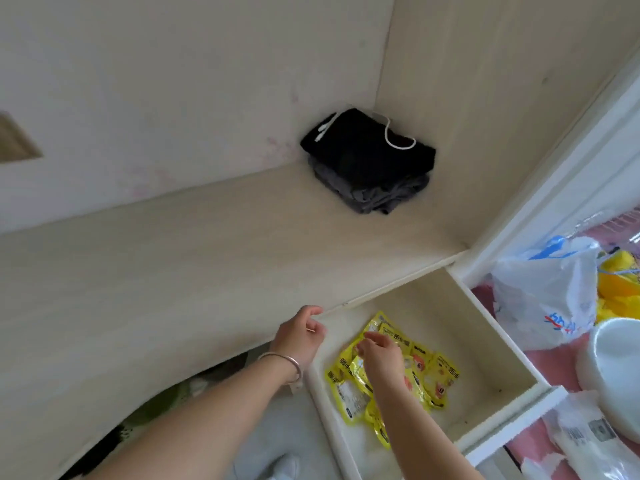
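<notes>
Yellow packets [446,372], in drawer [500,329]: likely light, floppy, slick; take by sealed edge. Right hand [379,351] touches one, grip unclear; left hand [301,332] grips drawer rim.

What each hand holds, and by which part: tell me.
The right hand pinches a yellow packet by its top edge, in the drawer. The left hand curls at the drawer's back left corner; whether it grips the rim cannot be told.

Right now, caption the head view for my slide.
Right hand reaches onto yellow packets in an open drawer while the left hand rests at its corner; folded dark clothes behind.
</notes>
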